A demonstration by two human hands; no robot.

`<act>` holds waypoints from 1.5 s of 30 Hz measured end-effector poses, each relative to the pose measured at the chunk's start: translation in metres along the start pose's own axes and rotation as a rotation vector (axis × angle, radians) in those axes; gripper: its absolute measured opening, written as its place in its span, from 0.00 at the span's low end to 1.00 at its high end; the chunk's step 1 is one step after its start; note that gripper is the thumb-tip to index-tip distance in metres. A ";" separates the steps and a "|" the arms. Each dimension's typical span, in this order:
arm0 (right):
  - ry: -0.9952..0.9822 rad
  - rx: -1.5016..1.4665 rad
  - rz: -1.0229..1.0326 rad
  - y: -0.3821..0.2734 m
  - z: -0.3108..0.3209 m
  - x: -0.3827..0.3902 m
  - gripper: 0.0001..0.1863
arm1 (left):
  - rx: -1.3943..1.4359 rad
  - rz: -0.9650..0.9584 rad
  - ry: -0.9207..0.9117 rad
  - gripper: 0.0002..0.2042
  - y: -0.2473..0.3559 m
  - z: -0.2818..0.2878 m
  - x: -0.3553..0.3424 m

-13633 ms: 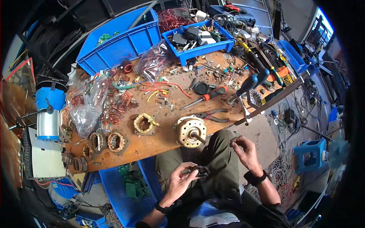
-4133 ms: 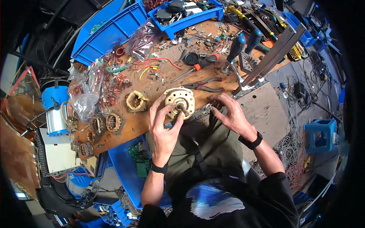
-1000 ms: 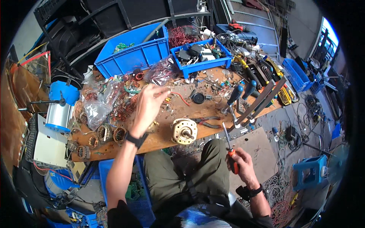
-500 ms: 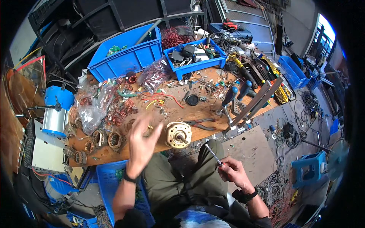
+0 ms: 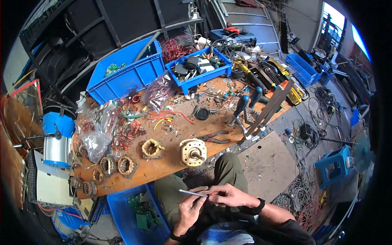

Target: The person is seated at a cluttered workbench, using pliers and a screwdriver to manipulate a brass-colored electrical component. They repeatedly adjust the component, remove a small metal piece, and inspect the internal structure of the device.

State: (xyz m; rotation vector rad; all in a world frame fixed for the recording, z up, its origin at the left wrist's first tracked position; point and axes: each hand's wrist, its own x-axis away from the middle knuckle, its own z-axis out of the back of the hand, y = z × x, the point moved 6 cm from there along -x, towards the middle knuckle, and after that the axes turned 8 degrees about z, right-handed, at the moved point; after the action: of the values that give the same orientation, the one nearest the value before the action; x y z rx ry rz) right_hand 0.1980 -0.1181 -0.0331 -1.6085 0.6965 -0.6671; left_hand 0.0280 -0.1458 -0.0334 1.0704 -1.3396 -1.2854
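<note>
Both hands meet low over my lap, around a screwdriver [image 5: 191,192] with a slim silvery shank pointing left. My left hand [image 5: 188,213] pinches the shank, while my right hand [image 5: 232,196] closes round the red handle, which is mostly hidden by the fingers. Just ahead, at the bench's front edge, a cream metal motor [image 5: 188,148] sits with its shaft facing up. Behind it lie pliers [image 5: 213,138] with dark red handles. A stator ring [image 5: 152,149] with pale windings rests to the motor's left.
Several more stator cores [image 5: 126,165] stand at the bench's left. A blue crate [image 5: 122,77] and a blue tray [image 5: 204,76] of parts are at the back. Blue-handled tools [image 5: 242,105] stand upright at right. A blue basket [image 5: 122,212] holds green circuit boards beside my leg.
My left hand has come back from beside the motor to grip the screwdriver's shank. My right hand has moved left with the screwdriver. The view has shifted slightly.
</note>
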 end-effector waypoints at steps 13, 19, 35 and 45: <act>-0.108 0.321 0.145 -0.035 -0.014 -0.010 0.25 | -0.004 -0.076 0.148 0.10 0.001 0.007 0.012; -0.059 0.313 0.171 -0.022 -0.013 -0.005 0.19 | 0.137 0.013 0.132 0.10 0.003 0.022 0.006; 0.022 0.363 0.389 -0.011 0.004 0.018 0.10 | -0.301 0.084 0.405 0.18 0.028 0.031 0.020; 0.104 0.435 0.548 -0.018 0.019 0.030 0.12 | -0.380 -0.381 0.776 0.18 0.021 0.065 0.017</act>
State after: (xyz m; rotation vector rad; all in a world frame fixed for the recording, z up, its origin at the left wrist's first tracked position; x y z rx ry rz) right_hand 0.2331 -0.1263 -0.0168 -0.9300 0.9464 -0.4553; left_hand -0.0383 -0.1511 -0.0106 1.3836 -0.3064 -1.1364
